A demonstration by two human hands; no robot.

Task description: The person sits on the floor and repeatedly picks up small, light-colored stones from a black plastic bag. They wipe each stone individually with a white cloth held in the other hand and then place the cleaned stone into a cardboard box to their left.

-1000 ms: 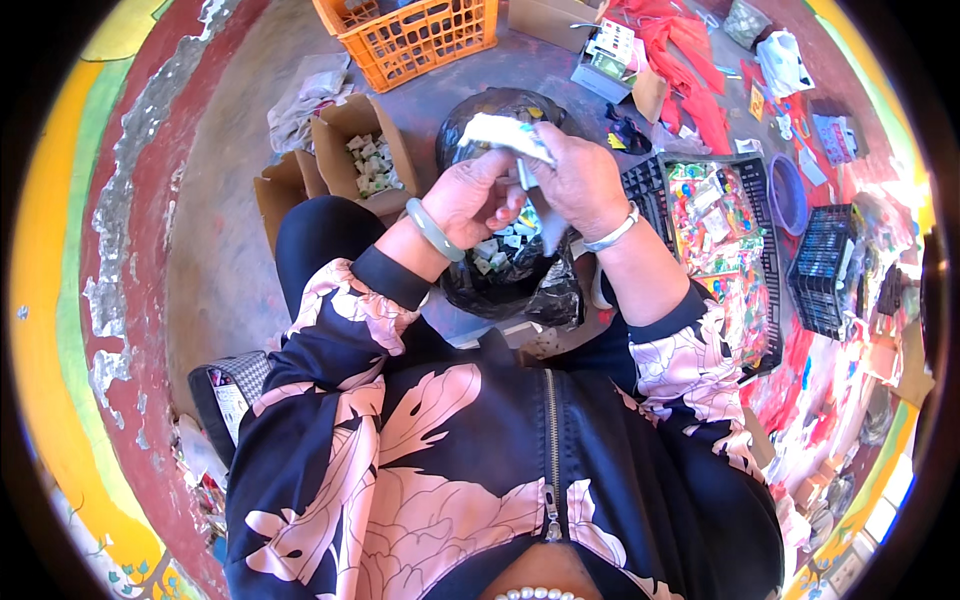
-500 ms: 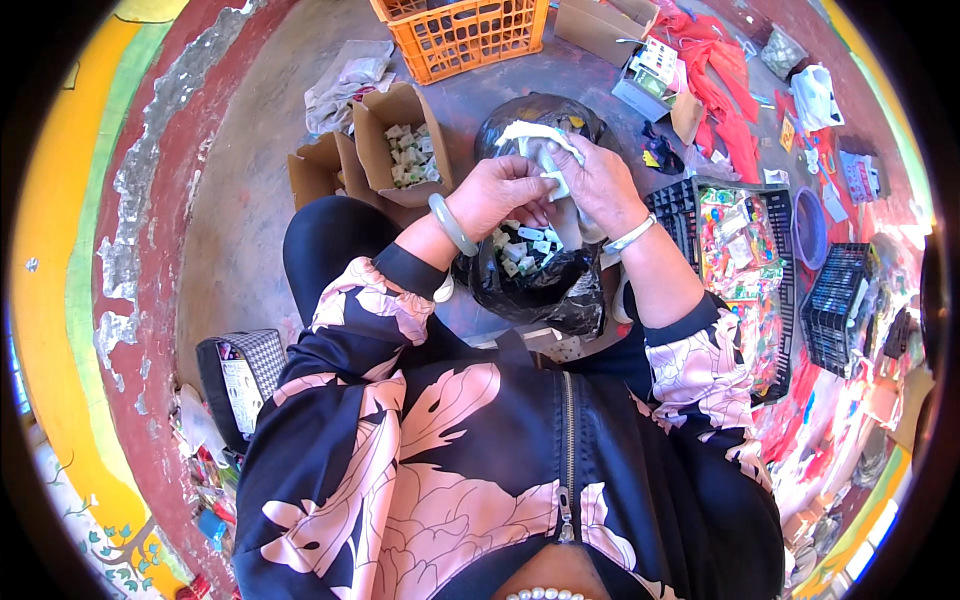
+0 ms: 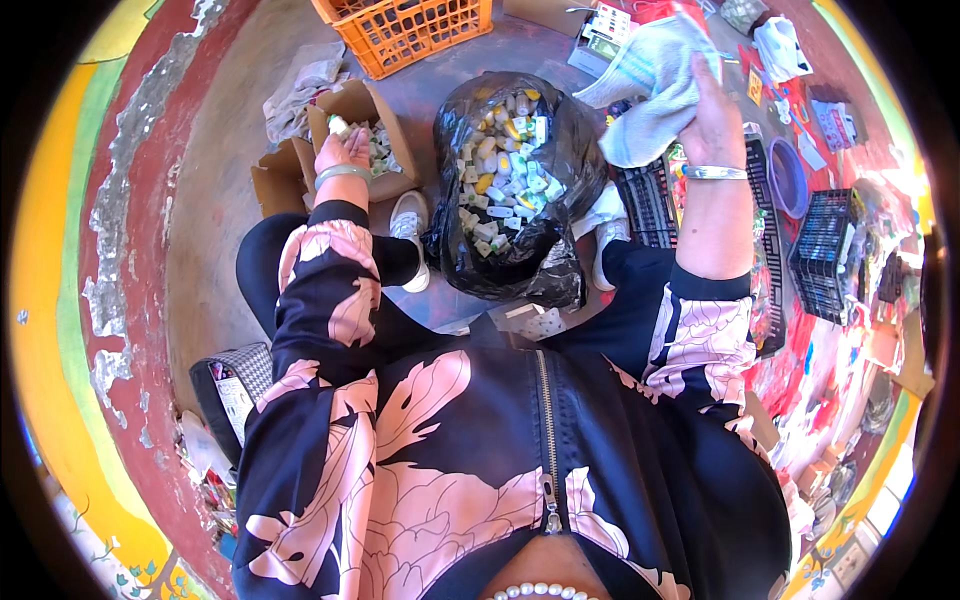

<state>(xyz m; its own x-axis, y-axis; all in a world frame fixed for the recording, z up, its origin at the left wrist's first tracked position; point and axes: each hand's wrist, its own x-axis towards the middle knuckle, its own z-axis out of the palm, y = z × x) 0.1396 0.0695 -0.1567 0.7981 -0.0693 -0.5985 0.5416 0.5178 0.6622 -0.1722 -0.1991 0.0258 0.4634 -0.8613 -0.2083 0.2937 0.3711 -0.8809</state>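
Observation:
My left hand [image 3: 343, 153] is over a cardboard box [image 3: 356, 100] on the left, its fingers closed round a small whitish plastic piece [image 3: 338, 126]. Similar small white pieces [image 3: 383, 148] lie inside that box. Out to the right, my right hand [image 3: 716, 125] grips a pale blue and white cloth [image 3: 645, 85], which spreads out from the fingers. Between my feet stands an open black plastic bag [image 3: 572, 150]. It holds many small white pieces [image 3: 520, 172], some with yellow parts.
A second cardboard box [image 3: 277, 185] adjoins the first. An orange crate [image 3: 415, 35] stands beyond the bag. To the right are a black crate [image 3: 645, 205] partly behind my arm, a purple basin [image 3: 788, 178] and another black crate [image 3: 823, 255]. A checked bag [image 3: 235, 380] sits at the left.
My hands have parted from above the black bag. The left moved to the cardboard box with a small white piece; the right swung right and up with the cloth, uncovering the bag's contents.

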